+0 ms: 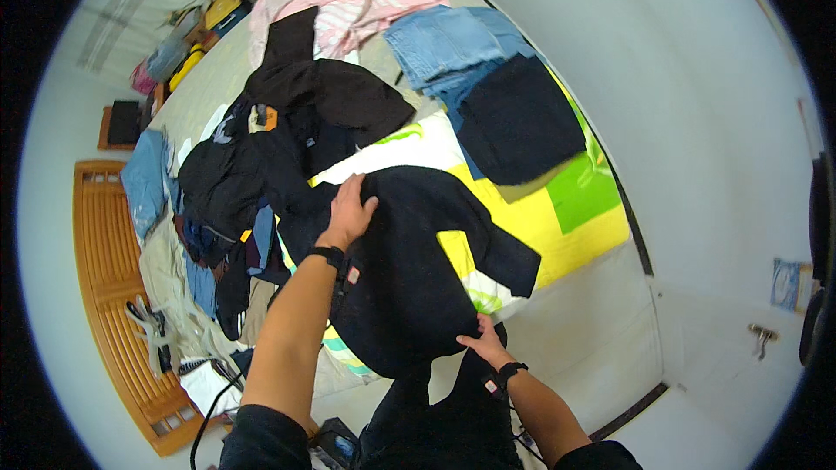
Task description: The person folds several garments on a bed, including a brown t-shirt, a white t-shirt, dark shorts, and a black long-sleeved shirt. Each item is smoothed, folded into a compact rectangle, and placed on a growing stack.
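Observation:
A black long-sleeved top [411, 274] lies spread before me on the bed, one sleeve bent out to the right with its cuff turned towards me. My left hand [349, 212] rests flat on the top's upper left part, thumb apart from the fingers. At the lower right corner, my right hand [484, 343] pinches the hem between thumb and fingers. The top's near edge hangs over the bed's front, by my legs. Under it spreads a yellow, green and white patterned cloth [522, 212]. The left sleeve runs into a heap of dark clothes [219, 189], where its end cannot be told apart.
Folded blue jeans [450, 46] and folded black clothing [522, 121] lie at the right, near the wall [686, 143]. Dark brown clothing [326, 91] and a pink and white garment [346, 6] lie farther back. A slatted wooden headboard or panel [111, 261] stands left.

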A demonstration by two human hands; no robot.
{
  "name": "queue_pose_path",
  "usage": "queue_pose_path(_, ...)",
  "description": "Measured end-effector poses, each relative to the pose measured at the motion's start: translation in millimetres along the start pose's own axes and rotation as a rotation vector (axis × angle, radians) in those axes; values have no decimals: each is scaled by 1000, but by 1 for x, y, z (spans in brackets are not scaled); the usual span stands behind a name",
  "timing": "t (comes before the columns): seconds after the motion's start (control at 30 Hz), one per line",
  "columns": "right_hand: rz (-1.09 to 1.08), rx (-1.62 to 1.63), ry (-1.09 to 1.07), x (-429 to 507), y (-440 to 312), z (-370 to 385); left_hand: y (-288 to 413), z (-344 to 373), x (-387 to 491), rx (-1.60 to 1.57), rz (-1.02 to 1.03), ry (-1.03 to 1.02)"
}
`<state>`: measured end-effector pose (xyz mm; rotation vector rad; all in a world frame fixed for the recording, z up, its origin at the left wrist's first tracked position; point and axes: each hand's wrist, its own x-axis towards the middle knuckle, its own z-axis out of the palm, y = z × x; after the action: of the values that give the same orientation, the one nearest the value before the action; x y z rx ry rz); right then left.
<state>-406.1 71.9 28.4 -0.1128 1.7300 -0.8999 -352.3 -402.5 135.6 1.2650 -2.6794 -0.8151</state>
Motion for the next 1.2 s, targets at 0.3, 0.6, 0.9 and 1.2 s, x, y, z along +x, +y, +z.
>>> queue_pose_path(0.3, -287, -430, 260, -2, 56, 14, -32, 26, 51, 192, -89, -375)
queue_pose_path(0.6, 188, 963, -210, -73, 86, 20, -43, 44, 82, 136, 48, -300)
queue_pose_path(0.9, -33, -83, 45, -65, 129, 83, -14, -18, 75, 277, -82, -379)
queue_pose_path(1.2, -460, -660, -408, -90, 95, 51, -10, -142, -14, -191, 61, 171)
